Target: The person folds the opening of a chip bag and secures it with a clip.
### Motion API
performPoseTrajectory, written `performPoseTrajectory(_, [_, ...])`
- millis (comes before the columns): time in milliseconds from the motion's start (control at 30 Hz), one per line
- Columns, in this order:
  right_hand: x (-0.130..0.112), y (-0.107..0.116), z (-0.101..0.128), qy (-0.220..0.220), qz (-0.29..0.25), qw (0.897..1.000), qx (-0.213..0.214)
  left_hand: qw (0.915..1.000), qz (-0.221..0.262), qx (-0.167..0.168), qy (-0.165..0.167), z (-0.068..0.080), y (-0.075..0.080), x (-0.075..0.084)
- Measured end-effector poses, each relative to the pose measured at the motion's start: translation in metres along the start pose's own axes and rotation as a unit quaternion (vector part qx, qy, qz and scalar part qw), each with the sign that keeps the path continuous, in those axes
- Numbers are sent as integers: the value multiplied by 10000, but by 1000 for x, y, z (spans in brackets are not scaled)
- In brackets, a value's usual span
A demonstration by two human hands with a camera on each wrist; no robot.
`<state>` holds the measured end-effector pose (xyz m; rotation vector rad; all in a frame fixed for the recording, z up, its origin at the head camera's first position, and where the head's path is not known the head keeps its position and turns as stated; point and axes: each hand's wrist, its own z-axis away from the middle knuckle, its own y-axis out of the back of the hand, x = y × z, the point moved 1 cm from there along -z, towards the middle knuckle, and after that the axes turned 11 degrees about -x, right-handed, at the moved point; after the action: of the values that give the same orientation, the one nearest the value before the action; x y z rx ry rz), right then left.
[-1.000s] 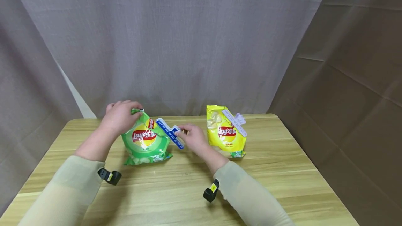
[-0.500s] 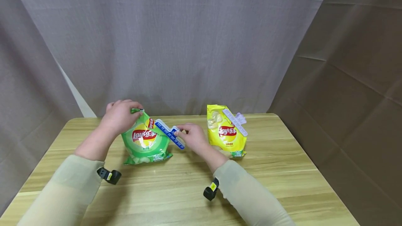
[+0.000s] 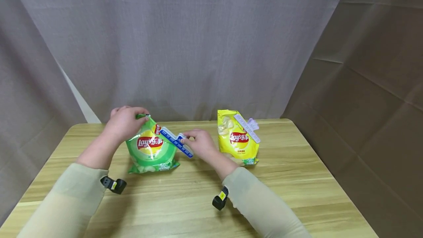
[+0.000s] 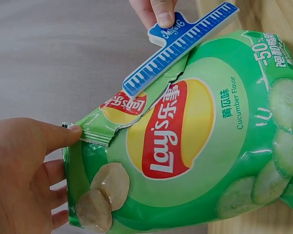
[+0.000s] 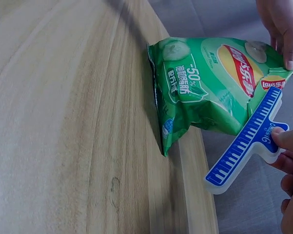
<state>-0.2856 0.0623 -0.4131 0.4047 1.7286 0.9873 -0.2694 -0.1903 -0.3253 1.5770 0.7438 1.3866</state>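
Observation:
A green cucumber-flavor chip bag stands at the left of the table, its torn top corner folded over. My left hand grips the bag's upper left corner, thumb over the folded flap. My right hand pinches the handle of a blue bag clip with a piano-key pattern. In the left wrist view, the clip slants along the bag's folded edge and overlaps the flap. The right wrist view shows the clip reaching past the bag at its lower end. How deep the bag sits in it is hidden.
To the right a yellow chip bag stands with a lilac clip across its slanted top corner. Both bags are on a wooden table. A grey curtain hangs behind, and a brown one at the right.
The blue clip has moved slightly left and down, farther over the green bag's folded edge. The green bag and my left hand have shifted a little left. Both grips stay the same.

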Motion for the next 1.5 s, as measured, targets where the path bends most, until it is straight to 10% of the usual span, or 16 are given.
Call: performPoseTrajectory(1500, [-24, -1, -8, -210, -243, 9994, 151, 9964, -707, 365, -290, 0, 4, 14])
